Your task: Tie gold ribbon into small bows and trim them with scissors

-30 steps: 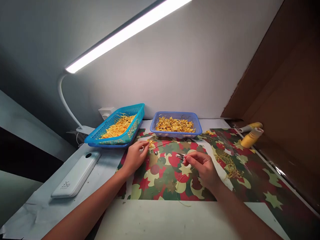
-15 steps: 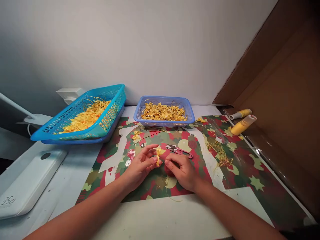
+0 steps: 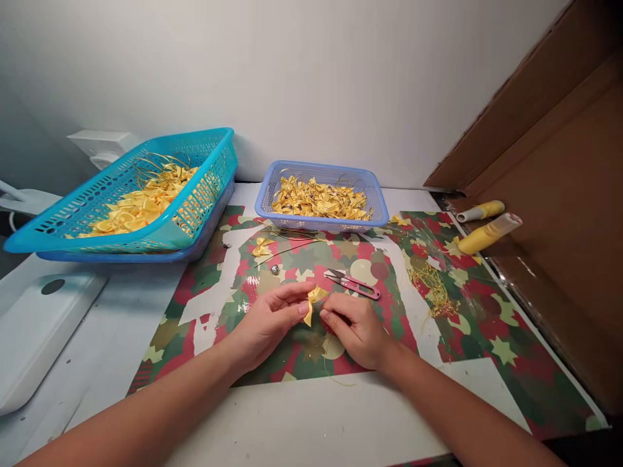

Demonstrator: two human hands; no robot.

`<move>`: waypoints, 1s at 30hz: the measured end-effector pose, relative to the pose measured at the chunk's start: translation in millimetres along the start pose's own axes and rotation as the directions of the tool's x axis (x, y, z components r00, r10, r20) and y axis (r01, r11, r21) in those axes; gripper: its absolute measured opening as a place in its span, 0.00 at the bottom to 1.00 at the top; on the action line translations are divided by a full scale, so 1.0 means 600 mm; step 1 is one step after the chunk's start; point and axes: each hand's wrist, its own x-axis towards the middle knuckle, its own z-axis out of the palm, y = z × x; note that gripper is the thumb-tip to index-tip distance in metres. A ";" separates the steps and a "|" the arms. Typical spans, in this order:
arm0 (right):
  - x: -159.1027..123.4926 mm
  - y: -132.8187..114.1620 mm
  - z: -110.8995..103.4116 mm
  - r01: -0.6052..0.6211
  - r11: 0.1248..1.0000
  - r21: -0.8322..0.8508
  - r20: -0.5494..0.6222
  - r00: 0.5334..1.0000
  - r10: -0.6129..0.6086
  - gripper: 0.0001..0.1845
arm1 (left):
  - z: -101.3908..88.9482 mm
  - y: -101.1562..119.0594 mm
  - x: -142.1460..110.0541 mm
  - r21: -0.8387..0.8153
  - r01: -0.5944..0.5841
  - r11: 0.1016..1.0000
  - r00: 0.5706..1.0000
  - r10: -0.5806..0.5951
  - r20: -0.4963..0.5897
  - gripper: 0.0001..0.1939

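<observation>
Just in front of me, my left hand (image 3: 272, 324) pinches a small yellow ribbon bow (image 3: 312, 305) between thumb and fingers. Close beside it on the right, my right hand (image 3: 357, 331) is closed, thumb against forefinger, on a thin gold cord (image 3: 335, 379) whose loose end curves down over the mat. Pink-handled thread snips (image 3: 353, 284) lie on the mat beyond my right hand. A small silver bell (image 3: 275, 270) rests past my left hand, and another yellow bow (image 3: 261, 247) lies farther back near some gold cords (image 3: 292, 246).
At the left, a turquoise basket (image 3: 214, 168) full of yellow bows sits tilted on a blue one. A blue-violet basket (image 3: 321, 224) of bows with cords stands at the back. On the right are tangled gold cord scraps (image 3: 433, 292) and two yellow ribbon rolls (image 3: 489, 233).
My right hand has put down the snips and now holds the cord. My left hand has come nearer with a bow in it. The view has shifted, and the lamp has left it.
</observation>
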 end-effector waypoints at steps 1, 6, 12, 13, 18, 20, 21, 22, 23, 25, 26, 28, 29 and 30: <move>0.000 0.000 0.000 0.008 1.000 -0.005 0.002 1.000 -0.008 0.16 | -0.001 0.000 0.000 -0.011 0.015 1.000 1.000 -0.015 0.014 0.16; 0.002 0.000 0.000 0.036 0.999 -0.030 -0.006 0.999 -0.036 0.17 | 0.000 0.002 -0.001 -0.049 0.054 0.997 0.997 -0.052 0.058 0.16; 0.002 -0.003 -0.002 0.041 0.999 -0.033 0.007 0.999 -0.041 0.17 | 0.003 0.003 -0.002 -0.046 0.056 0.997 0.997 -0.053 0.055 0.17; 0.001 -0.003 -0.002 0.040 0.999 -0.037 0.008 0.999 -0.040 0.16 | 0.003 0.003 -0.002 -0.044 0.056 0.997 0.997 -0.054 0.055 0.17; -0.001 -0.003 -0.001 0.023 0.998 -0.054 0.008 1.000 -0.022 0.17 | 0.001 0.000 -0.001 -0.024 0.054 0.998 0.997 -0.052 0.065 0.18; -0.001 -0.004 0.000 0.015 0.999 -0.049 0.003 1.000 -0.015 0.17 | 0.000 -0.001 -0.001 -0.007 0.049 0.999 0.997 -0.048 0.065 0.18; -0.001 -0.004 0.001 0.012 0.999 -0.045 -0.001 1.000 -0.012 0.17 | 0.000 -0.001 -0.001 0.000 0.046 0.999 0.997 -0.046 0.066 0.18; -0.002 -0.004 0.001 0.009 0.999 -0.041 -0.006 1.000 -0.009 0.17 | -0.001 -0.001 -0.001 0.005 0.044 0.999 0.997 -0.044 0.066 0.18; -0.002 -0.004 0.002 0.009 0.999 -0.037 -0.010 1.000 -0.009 0.17 | -0.001 -0.001 -0.001 0.008 0.042 0.999 0.997 -0.043 0.066 0.18; -0.002 -0.004 0.002 0.014 0.999 -0.030 -0.015 1.000 -0.014 0.16 | -0.001 -0.002 -0.001 0.014 0.046 0.999 0.997 -0.047 0.068 0.18; -0.002 -0.004 0.002 0.019 0.999 -0.028 -0.016 1.000 -0.019 0.16 | -0.001 -0.001 -0.001 0.015 0.050 0.999 0.996 -0.051 0.069 0.18; -0.001 -0.004 0.001 0.028 0.999 -0.029 -0.010 1.000 -0.028 0.15 | 0.000 -0.001 -0.002 0.015 0.060 0.998 0.995 -0.061 0.077 0.18; -0.001 -0.004 0.000 0.030 0.999 -0.031 -0.006 1.000 -0.030 0.15 | 0.000 -0.001 -0.002 0.013 0.065 0.998 0.994 -0.066 0.083 0.18; -0.001 -0.004 0.000 0.029 0.999 -0.035 -0.001 1.000 -0.029 0.15 | 0.000 -0.001 -0.002 0.010 0.070 0.998 0.994 -0.070 0.089 0.18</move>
